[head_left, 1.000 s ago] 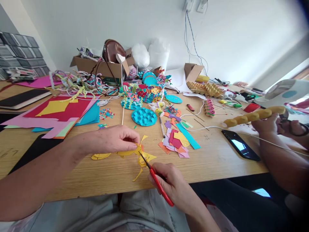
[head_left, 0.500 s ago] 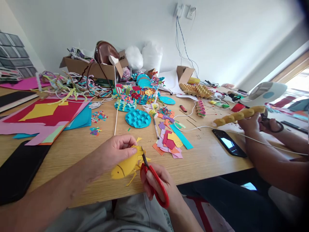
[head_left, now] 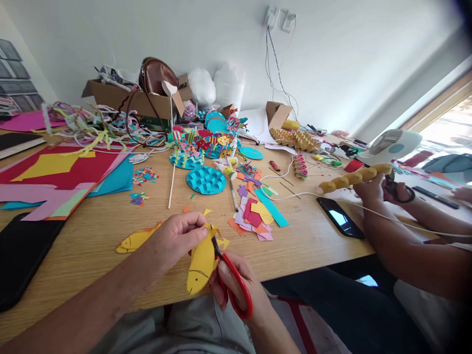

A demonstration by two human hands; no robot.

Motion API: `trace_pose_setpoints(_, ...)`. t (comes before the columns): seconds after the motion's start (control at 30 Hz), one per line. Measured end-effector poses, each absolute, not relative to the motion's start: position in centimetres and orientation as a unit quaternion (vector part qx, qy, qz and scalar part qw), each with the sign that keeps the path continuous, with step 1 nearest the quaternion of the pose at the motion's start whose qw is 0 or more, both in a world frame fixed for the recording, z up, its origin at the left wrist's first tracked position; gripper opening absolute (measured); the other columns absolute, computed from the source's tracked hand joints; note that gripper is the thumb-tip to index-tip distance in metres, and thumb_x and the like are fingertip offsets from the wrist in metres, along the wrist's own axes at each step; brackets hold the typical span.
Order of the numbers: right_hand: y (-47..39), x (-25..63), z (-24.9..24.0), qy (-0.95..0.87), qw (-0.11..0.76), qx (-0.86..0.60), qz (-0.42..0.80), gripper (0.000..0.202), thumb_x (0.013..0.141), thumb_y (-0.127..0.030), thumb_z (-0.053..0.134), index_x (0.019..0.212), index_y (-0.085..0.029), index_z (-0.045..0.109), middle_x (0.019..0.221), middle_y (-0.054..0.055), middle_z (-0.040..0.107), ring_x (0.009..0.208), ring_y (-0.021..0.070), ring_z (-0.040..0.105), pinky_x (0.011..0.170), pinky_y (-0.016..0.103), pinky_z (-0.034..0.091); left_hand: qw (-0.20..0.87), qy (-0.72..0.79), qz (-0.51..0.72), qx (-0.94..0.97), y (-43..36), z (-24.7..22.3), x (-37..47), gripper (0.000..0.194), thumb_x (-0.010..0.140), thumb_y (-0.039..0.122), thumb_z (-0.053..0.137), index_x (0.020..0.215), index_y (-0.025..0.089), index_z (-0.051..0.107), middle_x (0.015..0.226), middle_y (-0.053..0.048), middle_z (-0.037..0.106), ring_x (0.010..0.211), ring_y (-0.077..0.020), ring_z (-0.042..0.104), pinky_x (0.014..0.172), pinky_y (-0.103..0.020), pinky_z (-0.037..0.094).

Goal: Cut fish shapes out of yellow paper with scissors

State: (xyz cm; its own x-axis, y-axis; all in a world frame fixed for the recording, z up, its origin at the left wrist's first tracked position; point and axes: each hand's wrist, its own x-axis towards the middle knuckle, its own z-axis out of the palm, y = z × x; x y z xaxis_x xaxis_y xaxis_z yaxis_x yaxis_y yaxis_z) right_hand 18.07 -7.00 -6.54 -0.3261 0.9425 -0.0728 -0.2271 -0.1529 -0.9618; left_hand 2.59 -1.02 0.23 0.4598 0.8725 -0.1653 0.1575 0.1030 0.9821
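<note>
My left hand [head_left: 186, 233] pinches a yellow paper fish [head_left: 201, 263] by its tail end; the head, with a drawn eye and gill line, points down toward the table's front edge. In my right hand [head_left: 239, 280] are red-handled scissors [head_left: 236, 282], their dark blades up against the tail. A thin yellow strip curls beside the blades. Another yellow paper fish [head_left: 134, 241] lies on the table, partly behind my left forearm. Small yellow scraps [head_left: 223, 243] are scattered near the blades.
Paper scraps [head_left: 254, 216] and a turquoise woven disc [head_left: 206, 180] lie ahead. Coloured sheets [head_left: 47, 169] and a black slab [head_left: 29, 255] are at left. At right, another person's hands hold a tan bumpy strip [head_left: 354, 178] and dark scissors above a phone [head_left: 339, 216].
The held fish has turned so its head points more downward, and the scissors have shifted slightly with it. My view has swung a little right; the second yellow fish now shows behind my forearm.
</note>
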Motion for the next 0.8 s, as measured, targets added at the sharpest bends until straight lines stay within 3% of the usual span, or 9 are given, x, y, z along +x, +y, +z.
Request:
trace_pose_setpoints(0.47, -7.11, 17.97, -6.53, -0.484, 0.457, -0.373, 0.647, 0.052, 0.081, -0.064, 0.054, 0.057, -0.017, 0.05, 0.038, -0.005, 0.045, 0.033, 0.0066, 0.036, 0.035, 0.019, 0.026, 0.62, 0.427, 0.298, 0.587, -1.56, 0.59, 3.02, 0.019, 0.072, 0.035, 0.054, 0.064, 0.019, 0.047, 0.058, 0.007, 0.043, 0.056, -0.0097, 0.038, 0.054, -0.023, 0.032)
trace_pose_setpoints(0.8, -7.23, 18.04, -6.97, -0.47, 0.458, -0.365, 0.66, 0.049, 0.081, -0.063, 0.055, 0.066, -0.016, 0.053, 0.038, -0.007, 0.044, 0.03, 0.005, 0.029, 0.035, 0.019, 0.021, 0.598, 0.418, 0.287, 0.621, -1.13, 0.24, 2.85, 0.021, 0.074, 0.036, 0.051, 0.064, 0.019, 0.045, 0.059, 0.007, 0.04, 0.058, -0.0105, 0.036, 0.056, -0.024, 0.03)
